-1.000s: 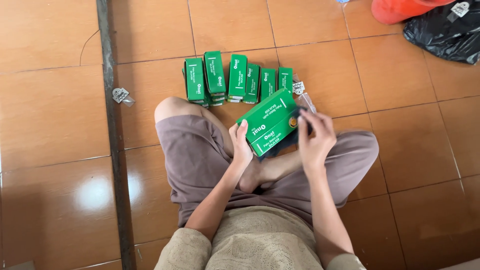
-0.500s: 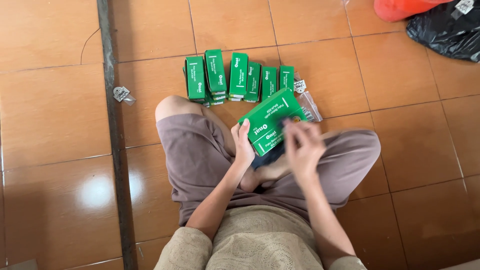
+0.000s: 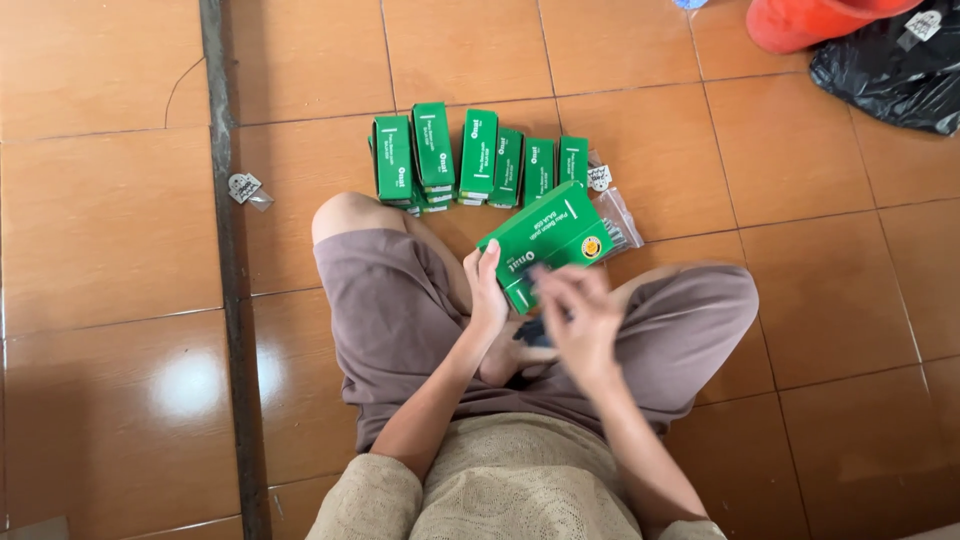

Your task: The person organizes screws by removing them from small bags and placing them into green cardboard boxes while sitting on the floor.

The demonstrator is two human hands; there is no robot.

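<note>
Left hand [image 3: 487,290] clasps the green rectangular cardboard box [image 3: 545,243] by its near end, above the lap. The blurred right hand [image 3: 580,318], grip unreadable, works at that end; a hard tug there could probably pull the box loose onto the row of matching green boxes [image 3: 475,160] beyond.

I wear loose, taupe-brown shorts [image 3: 400,310] that end at my knees, and a beige knitted top [image 3: 500,490] with a fine open-weave pattern. Its short sleeves stop above my elbows; my forearms and hands are bare, without rings.
</note>
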